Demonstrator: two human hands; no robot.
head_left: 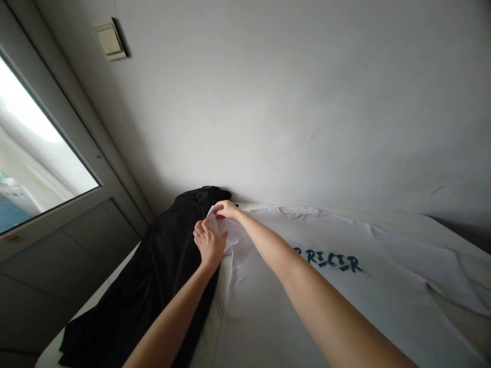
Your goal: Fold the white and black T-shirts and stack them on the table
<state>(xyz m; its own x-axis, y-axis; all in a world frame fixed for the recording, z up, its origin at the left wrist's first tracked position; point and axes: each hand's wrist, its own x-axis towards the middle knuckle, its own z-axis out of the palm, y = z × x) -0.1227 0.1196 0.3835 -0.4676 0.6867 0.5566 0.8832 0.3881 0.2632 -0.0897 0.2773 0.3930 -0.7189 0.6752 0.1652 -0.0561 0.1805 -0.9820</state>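
Observation:
A white T-shirt [345,301] with dark lettering lies spread flat on a pale surface in front of me. My right hand [227,209] pinches the far left sleeve end of the shirt, near the wall. My left hand [209,244] sits just below it, fingers curled on the same sleeve fabric. A black garment [153,276] lies in a heap along the left side, touching the shirt's edge beside both hands.
A plain grey wall [287,102] rises right behind the surface. On the left stands a door or window frame [76,204] with bright glass. A wall switch [109,40] is high up on the left.

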